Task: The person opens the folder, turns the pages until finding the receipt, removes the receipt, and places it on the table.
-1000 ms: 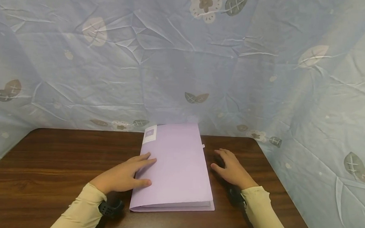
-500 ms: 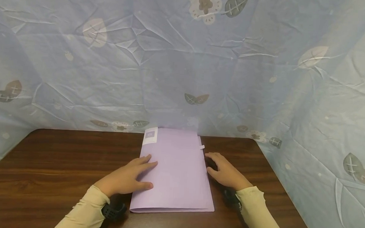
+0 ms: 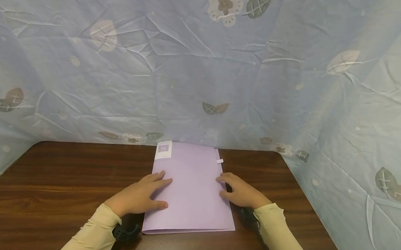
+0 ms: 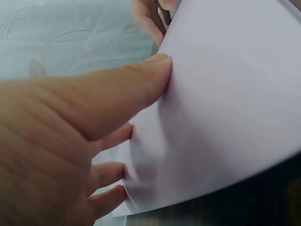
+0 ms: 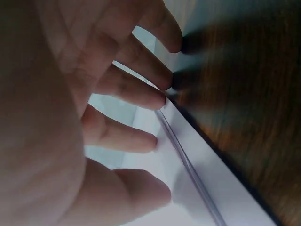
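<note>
A light purple file folder (image 3: 192,191) lies closed on the brown wooden table (image 3: 67,171), a white label (image 3: 163,150) at its far left corner and a small white tab (image 3: 220,161) on its right edge. My left hand (image 3: 138,195) rests with spread fingertips on the cover's left side; the left wrist view shows its thumb (image 4: 150,75) on the smooth cover. At the folder's right edge is my right hand (image 3: 243,190), its fingers spread and slightly bent. In the right wrist view its fingertips (image 5: 157,101) reach down to the cover's edge and the table beside it.
Behind the table and along its right side hangs a pale blue curtain (image 3: 189,79) with printed leaves and flowers. The folder's far end reaches the table's back edge. Each wrist wears a dark strap (image 3: 125,231) under a light yellow sleeve (image 3: 90,228).
My right hand has moved left from the table to the folder's right edge. The folder's cover has sunk flatter, narrowing the gap at its near edge. My left hand has stayed nearly still.
</note>
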`<state>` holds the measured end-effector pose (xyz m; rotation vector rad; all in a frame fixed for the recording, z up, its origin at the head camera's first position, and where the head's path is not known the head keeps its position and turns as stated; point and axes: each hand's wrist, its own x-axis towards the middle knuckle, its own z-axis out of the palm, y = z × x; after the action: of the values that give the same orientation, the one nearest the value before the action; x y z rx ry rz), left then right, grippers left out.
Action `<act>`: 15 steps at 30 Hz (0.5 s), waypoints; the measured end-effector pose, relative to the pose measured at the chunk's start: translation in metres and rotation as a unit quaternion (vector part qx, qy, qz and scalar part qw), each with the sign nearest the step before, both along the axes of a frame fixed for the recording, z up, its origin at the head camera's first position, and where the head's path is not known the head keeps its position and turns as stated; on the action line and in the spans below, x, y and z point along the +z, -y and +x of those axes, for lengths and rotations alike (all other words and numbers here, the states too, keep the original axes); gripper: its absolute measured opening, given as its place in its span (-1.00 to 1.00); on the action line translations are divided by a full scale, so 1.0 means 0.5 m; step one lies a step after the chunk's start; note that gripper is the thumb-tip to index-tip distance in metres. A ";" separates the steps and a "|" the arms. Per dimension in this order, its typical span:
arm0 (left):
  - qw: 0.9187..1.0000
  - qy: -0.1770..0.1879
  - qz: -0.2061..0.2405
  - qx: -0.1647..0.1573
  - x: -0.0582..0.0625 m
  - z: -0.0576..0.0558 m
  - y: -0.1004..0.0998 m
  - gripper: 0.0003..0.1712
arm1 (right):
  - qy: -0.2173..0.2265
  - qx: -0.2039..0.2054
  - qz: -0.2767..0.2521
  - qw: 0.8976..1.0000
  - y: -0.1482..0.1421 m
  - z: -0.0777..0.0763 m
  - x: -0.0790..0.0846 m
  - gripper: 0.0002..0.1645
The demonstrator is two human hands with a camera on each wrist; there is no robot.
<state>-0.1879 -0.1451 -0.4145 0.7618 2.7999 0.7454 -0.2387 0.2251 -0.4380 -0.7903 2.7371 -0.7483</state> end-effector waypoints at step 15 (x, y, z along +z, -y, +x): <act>1.000 -0.020 -0.021 -0.005 0.014 0.011 -0.024 -0.15 | 0.024 0.000 0.041 0.999 -0.002 0.002 -0.001 -0.25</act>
<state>-0.1822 -0.1333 -0.4074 0.7911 2.8354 0.6743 -0.2376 0.2261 -0.4386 -0.7460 2.7063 -0.6413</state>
